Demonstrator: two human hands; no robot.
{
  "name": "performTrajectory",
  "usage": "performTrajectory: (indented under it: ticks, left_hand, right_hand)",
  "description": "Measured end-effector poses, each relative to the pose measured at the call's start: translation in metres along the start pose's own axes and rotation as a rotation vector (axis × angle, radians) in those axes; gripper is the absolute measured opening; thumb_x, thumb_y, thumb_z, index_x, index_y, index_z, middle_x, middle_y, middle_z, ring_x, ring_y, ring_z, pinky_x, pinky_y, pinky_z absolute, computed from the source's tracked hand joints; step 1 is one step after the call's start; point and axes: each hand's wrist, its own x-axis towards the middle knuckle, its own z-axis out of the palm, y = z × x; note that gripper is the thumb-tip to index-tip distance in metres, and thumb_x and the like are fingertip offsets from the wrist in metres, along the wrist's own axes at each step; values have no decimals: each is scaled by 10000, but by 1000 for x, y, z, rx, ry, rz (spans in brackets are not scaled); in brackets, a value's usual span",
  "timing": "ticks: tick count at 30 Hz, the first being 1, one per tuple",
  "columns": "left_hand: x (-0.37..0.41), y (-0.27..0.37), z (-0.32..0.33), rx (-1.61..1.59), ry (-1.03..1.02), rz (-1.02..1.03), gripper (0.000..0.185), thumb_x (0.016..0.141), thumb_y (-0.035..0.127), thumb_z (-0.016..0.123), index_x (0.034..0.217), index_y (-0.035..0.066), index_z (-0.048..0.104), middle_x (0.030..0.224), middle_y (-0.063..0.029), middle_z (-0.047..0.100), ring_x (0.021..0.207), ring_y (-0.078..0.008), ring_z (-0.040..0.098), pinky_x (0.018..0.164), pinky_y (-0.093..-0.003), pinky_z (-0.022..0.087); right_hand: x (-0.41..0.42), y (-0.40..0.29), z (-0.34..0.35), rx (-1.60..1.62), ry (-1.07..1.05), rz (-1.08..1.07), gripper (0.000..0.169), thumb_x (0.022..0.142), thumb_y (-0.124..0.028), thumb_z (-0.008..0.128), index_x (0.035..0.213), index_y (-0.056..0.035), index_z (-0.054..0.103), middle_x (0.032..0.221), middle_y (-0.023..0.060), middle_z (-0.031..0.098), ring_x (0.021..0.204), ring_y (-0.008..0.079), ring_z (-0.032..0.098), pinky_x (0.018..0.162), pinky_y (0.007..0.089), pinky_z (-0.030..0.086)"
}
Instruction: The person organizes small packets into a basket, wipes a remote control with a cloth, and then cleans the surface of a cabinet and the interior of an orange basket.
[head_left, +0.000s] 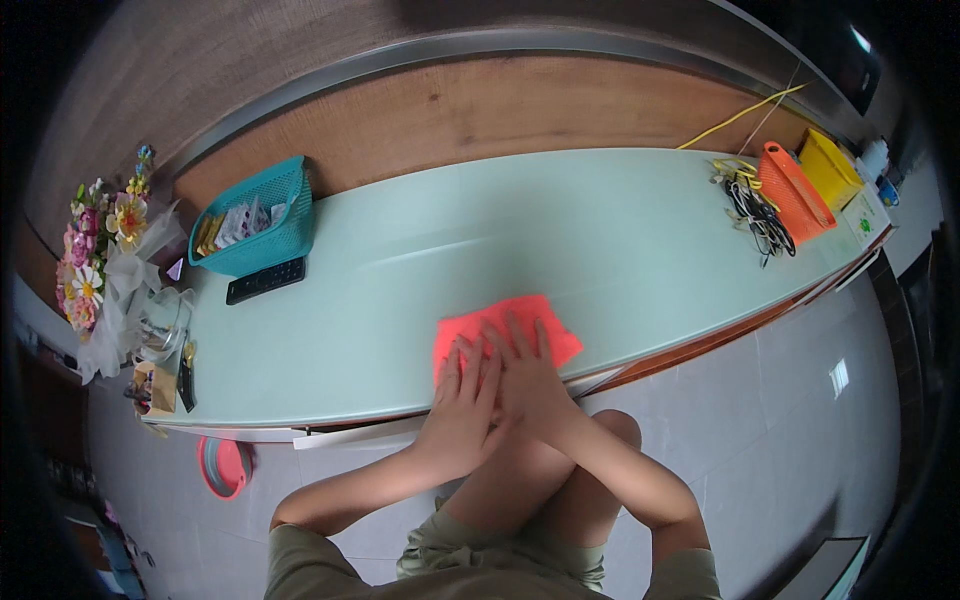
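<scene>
A coral-red cloth (510, 307) lies spread near the front edge of the pale green glass-topped cabinet (480, 210). My left hand (461, 416) rests with its fingers flat on the cloth's left part. Palm down, my right hand (532, 386) presses the cloth from the right, fingers spread. The two hands are side by side and touch near the thumbs. Neither hand grips the cloth; part of it is hidden beneath the fingers.
On the left stand a teal basket (255, 251) of small packets, a black remote control (266, 281), an artificial bouquet (97, 262) and scissors (187, 375). Coiled cables (757, 214), an orange basket (795, 195) and a yellow bin (829, 172) are right. A collapsible basin (225, 466) is below.
</scene>
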Motion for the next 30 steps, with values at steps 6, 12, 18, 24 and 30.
performTrajectory:
  ticks: [6,12,18,24,30]
  left_hand:
    - [22,-26,-4,122,-42,-147,755,925,370,443,1440,-52,87,1474,-320,50,1343,-551,13,1064,-641,69]
    - [69,-79,-9,53,51,-168,753,933,437,419,1460,6,97,1488,-292,64,1340,-558,23,1062,-639,66]
    - [127,-126,-19,57,43,-207,751,943,470,374,1467,23,75,1500,-264,80,1380,-474,30,1100,-574,41]
    - [184,-166,-22,-61,179,-180,791,938,488,378,1451,-30,69,1506,-230,116,1402,-382,84,1139,-443,109]
    - [242,-184,-14,-43,249,-175,777,926,514,396,1439,-26,177,1488,-224,194,1379,-355,195,1127,-409,176]
  right_hand:
    - [43,9,-10,113,91,-89,659,818,-386,537,1414,-168,361,1503,135,222,1386,394,151,1029,676,179]
    - [111,36,13,171,173,-163,621,827,-369,530,1382,-121,405,1479,129,292,1392,335,181,1104,541,187]
    - [178,72,33,208,227,-218,601,839,-355,506,1373,-95,412,1453,118,347,1386,323,212,1129,475,186]
    - [234,103,44,214,275,-139,598,840,-319,534,1363,-60,403,1467,114,318,1383,324,211,1122,455,208]
    - [265,142,50,98,327,-3,651,832,-356,537,1392,-74,362,1463,121,320,1371,302,253,1109,454,227]
